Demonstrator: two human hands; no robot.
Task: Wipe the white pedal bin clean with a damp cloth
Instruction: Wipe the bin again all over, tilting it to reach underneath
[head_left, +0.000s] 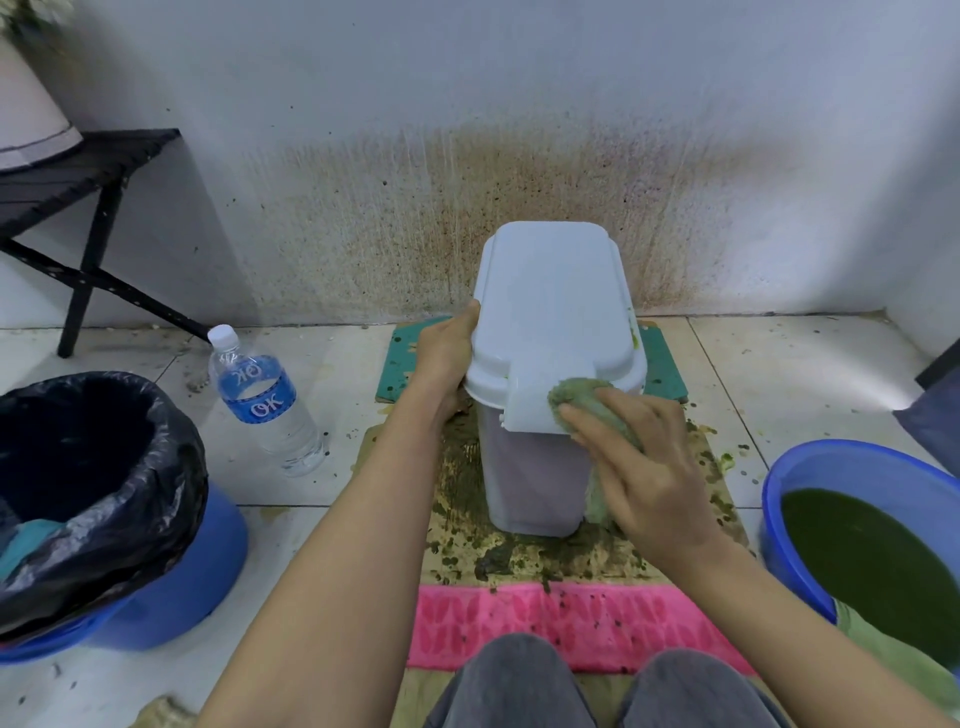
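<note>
The white pedal bin (550, 322) stands upright on stained cardboard in the middle of the floor, its lid closed. My left hand (447, 353) grips the lid's left rim, thumb on top. My right hand (644, 467) presses a green-stained damp cloth (582, 395) with straight fingers against the front right of the lid and the upper front of the bin. Part of the cloth hangs down the bin's right side under my palm.
A blue basin of dark green water (872, 551) sits at the right. A blue bucket lined with a black bag (104, 499) stands at the left, a water bottle (260, 400) beside it. A pink towel (571, 623) lies before my knees. A black stand (88, 208) is far left.
</note>
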